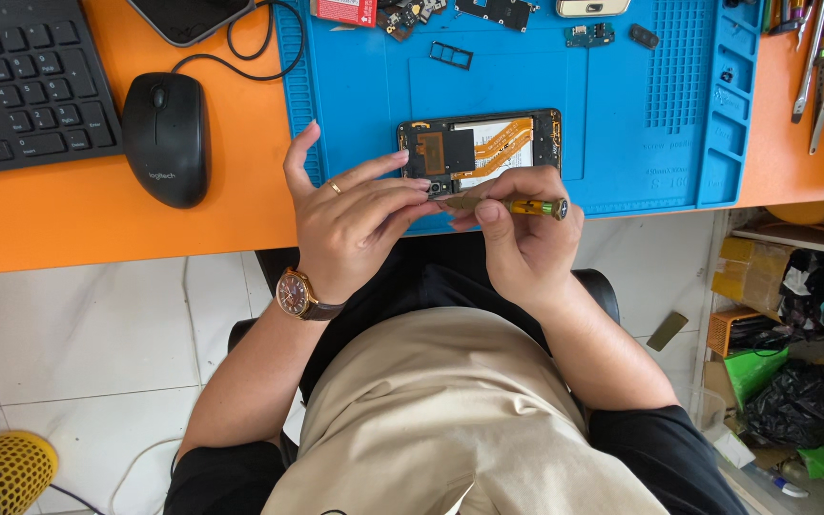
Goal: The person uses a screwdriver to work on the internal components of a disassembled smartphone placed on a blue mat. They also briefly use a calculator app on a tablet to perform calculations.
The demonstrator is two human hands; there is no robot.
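While the opened phone (480, 151) lies on the blue mat (641, 105) at the near edge of the orange desk (97, 215), both hands meet just below its lower edge. The right hand (525, 236) is closed around a screwdriver (517, 204) with a yellow shaft, held almost level with its tip pointing left toward the other hand. The left hand (350, 224) has its thumb and fingers pinched together at that tip; whatever small part sits between them is too tiny to make out, and the little finger stands up free. A tray (452, 54), a small board (589, 35) and other loose parts lie farther back on the mat, a mouse (165, 138) and keyboard (26, 81) rest to the left, and tweezers (820, 67) lie at the far right. My judgement is that the chief risk is a drop: the hands work over the desk edge and the lap, so anything slipping from the pinch would likely fall to the tiled floor (78, 343) and be hard to find. A jerk of the tip could also scratch the orange ribbon cable (503, 143) in the phone, which is exposed and close by.
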